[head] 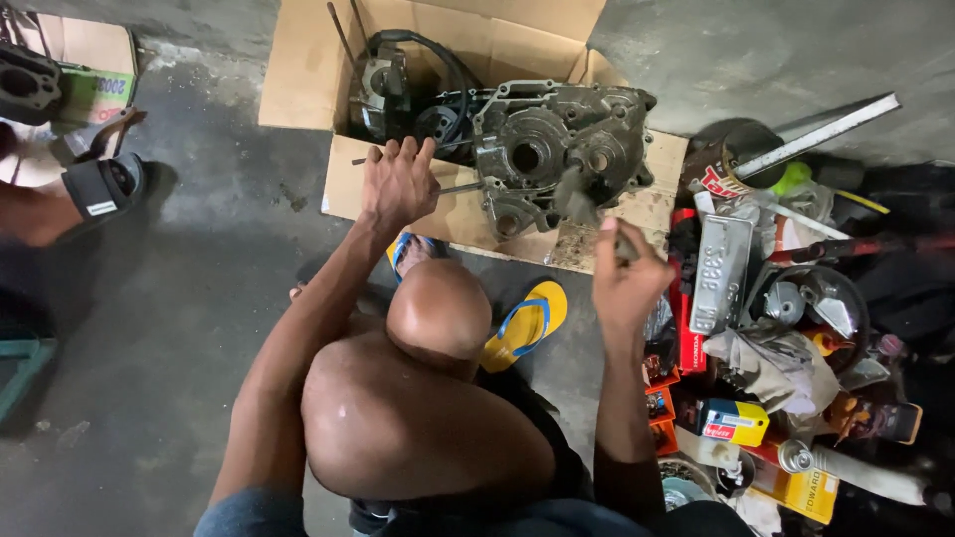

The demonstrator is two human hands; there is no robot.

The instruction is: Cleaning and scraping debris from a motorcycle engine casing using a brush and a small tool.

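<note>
Grey metal: the engine case [557,149] is cast alloy, dull and grimy, lying on flattened cardboard [398,194] just ahead of both hands.
Handling: I judge the case heavy and stiff, with oily, slippery faces; its outer rim and bolt lugs look the surest places to grip, not the round bearing bores.
Left hand: the left hand [398,184] is closed round a thin rod [460,187], fingers curled over the top; the rod runs from the fist to the right and meets the case's near-left edge.
Right hand: the right hand [627,278] is shut on the handle of a hammer [577,199], whose blurred dark head sits above and left of the fist, over the lower front of the case.
Case to hands: it is beyond the right hand and to the right of the left hand, rod tip touching it or nearly so; I cannot tell which.
Behind the case: a box [438,60] holds more dark engine parts and a black hose.
Right of the right hand: a heap of tools [786,328], cartons and rags, close by.
Below: bare knee and a yellow sandal [527,323] between the arms.
Far left: another person's sandalled foot [104,187], well apart.
</note>
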